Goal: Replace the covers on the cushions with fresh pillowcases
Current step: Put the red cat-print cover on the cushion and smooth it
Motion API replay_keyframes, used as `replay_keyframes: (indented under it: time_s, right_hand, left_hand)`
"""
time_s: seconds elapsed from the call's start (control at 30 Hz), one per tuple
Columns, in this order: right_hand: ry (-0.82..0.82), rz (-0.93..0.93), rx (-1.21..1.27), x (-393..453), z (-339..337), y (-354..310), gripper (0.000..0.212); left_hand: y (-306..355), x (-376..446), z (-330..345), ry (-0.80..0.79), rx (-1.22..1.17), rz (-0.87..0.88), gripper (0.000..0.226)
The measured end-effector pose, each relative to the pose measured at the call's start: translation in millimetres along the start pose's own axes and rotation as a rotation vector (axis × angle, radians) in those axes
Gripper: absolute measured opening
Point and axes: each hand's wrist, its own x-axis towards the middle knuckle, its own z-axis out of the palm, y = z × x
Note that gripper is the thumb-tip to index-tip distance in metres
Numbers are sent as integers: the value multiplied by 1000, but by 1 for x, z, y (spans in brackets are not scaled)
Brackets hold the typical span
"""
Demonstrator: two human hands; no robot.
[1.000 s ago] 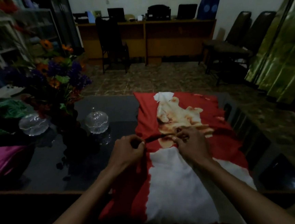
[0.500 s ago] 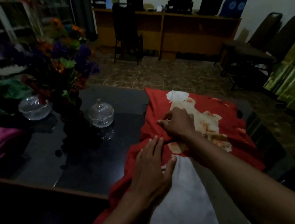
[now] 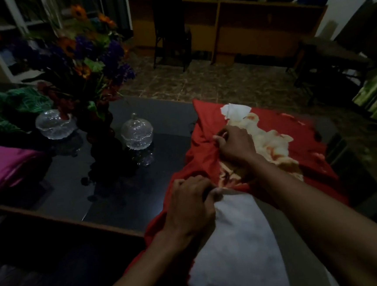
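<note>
Left hand (image 3: pixel 189 207), flat and spread half a second ago, now curls and pinches the open hem of the red printed fabric pillowcase (image 3: pixel 210 163) where it meets the white cushion insert (image 3: pixel 235 241). Right hand (image 3: pixel 234 146), fingers bunched, grips cover fabric further up. Cushion lies over the dark glass table's (image 3: pixel 142 199) near right edge, half sheathed. Judgement: cover being worked along the insert. Clear glass lidded jar (image 3: pixel 137 133) sits near.

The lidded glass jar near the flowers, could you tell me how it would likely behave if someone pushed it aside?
The glass jar looks fragile, being clear cut glass. Its domed lid seems only to rest on top, so a hard shove might shake it loose. On the glossy black table it would probably slide rather than tip, since it is squat.
</note>
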Motion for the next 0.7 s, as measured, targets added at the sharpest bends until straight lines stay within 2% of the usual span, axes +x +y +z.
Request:
replay_keyframes:
  time_s: [0.07, 0.17, 0.3, 0.5, 0.57, 0.7]
  right_hand:
    - [5, -39, 112, -16, -11, 2, 22]
    - [29, -122, 78, -40, -25, 7, 24]
    - [30, -102, 108, -69, -34, 15, 26]
    - [290, -146, 95, -139, -62, 26, 18]
    - [319, -112, 148, -165, -75, 42, 21]
    - [256, 30, 61, -213, -80, 82, 20]
  left_hand:
    - [-5, -5, -6, -43, -5, 33, 17]
    - [-6, -6, -11, -37, -49, 77, 15]
    - [-2, -13, -17, -69, -92, 120, 9]
    - [-6, -8, -33, -181, -107, 111, 13]
    - [-5, -2, -37, -229, -139, 121, 4]
    - [8, 8, -31, -174, -62, 237, 20]
